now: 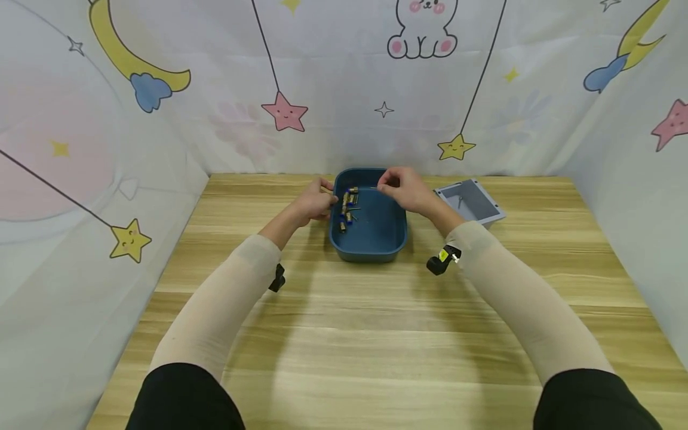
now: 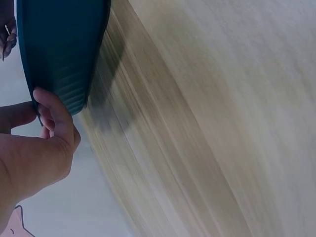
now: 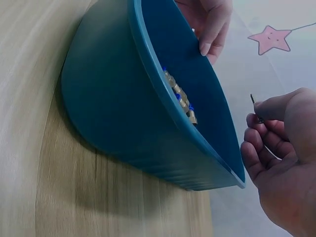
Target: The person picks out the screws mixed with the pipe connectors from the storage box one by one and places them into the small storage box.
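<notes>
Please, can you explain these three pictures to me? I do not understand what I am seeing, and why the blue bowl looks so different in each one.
No machine here: a person works with two bare hands. The wide picture comes from a camera on the head; the other two come from cameras on each wrist, so the same blue tub looks tilted and close. It stands on a wooden table and holds small brass fittings with blue ends. The left hand touches the tub's rim. The right hand pinches a thin metal pin in its grip above the tub. A grey tray lies to the right.
</notes>
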`<state>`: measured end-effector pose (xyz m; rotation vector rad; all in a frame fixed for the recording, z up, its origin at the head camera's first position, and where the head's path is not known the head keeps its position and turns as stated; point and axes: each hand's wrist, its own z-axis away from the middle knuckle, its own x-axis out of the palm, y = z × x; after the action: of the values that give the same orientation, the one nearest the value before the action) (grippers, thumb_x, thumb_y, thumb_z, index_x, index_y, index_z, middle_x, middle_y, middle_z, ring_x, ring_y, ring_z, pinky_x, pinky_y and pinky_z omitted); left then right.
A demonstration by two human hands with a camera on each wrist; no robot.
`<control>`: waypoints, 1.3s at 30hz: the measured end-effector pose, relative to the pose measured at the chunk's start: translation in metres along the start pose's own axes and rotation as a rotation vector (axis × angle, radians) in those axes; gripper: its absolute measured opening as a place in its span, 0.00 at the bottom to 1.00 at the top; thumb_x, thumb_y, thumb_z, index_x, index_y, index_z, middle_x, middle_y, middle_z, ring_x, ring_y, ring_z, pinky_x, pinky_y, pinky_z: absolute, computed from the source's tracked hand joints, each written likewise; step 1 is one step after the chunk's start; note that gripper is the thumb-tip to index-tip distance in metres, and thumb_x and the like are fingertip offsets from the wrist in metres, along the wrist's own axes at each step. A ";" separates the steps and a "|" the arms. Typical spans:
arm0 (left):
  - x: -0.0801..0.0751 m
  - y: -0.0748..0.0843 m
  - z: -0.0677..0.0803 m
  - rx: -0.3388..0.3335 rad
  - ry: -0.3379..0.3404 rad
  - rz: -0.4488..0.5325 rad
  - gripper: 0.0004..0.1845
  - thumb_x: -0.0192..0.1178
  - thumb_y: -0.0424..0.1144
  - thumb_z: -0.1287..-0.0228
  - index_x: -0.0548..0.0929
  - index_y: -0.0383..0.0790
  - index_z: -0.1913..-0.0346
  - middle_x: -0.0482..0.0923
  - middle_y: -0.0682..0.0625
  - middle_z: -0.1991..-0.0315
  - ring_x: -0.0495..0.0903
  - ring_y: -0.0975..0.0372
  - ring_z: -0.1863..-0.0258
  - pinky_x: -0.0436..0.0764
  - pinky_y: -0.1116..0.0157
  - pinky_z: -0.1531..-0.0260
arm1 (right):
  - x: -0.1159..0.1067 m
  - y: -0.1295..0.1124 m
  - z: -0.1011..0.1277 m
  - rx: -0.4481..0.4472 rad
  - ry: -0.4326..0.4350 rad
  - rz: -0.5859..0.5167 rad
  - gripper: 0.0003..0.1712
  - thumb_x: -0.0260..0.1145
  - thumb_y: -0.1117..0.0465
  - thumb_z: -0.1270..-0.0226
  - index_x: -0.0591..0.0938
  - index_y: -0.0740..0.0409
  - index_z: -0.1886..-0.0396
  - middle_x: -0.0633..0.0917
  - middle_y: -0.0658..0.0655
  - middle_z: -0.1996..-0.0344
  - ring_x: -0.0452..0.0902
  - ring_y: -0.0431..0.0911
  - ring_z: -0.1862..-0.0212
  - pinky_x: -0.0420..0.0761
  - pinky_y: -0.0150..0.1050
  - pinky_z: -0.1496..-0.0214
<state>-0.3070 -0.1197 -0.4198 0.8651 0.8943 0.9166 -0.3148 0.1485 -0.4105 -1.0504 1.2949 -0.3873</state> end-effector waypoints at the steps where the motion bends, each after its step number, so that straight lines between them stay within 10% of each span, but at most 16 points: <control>1: 0.000 0.000 0.000 -0.001 -0.002 0.003 0.17 0.52 0.33 0.16 0.62 0.38 0.33 0.70 0.43 0.51 0.71 0.60 0.68 0.82 0.56 0.59 | -0.001 0.000 0.001 -0.002 0.002 0.004 0.07 0.63 0.63 0.18 0.84 0.63 0.55 0.83 0.59 0.60 0.75 0.51 0.59 0.76 0.42 0.58; 39: 0.000 -0.002 0.000 -0.009 -0.004 0.009 0.18 0.52 0.35 0.16 0.62 0.39 0.32 0.71 0.44 0.51 0.73 0.58 0.64 0.83 0.55 0.55 | -0.030 0.013 0.024 0.035 0.024 0.030 0.07 0.64 0.62 0.18 0.83 0.63 0.55 0.84 0.60 0.57 0.78 0.52 0.54 0.78 0.44 0.53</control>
<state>-0.3066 -0.1201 -0.4220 0.8636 0.8832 0.9262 -0.3054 0.1876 -0.4057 -0.9987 1.3198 -0.3991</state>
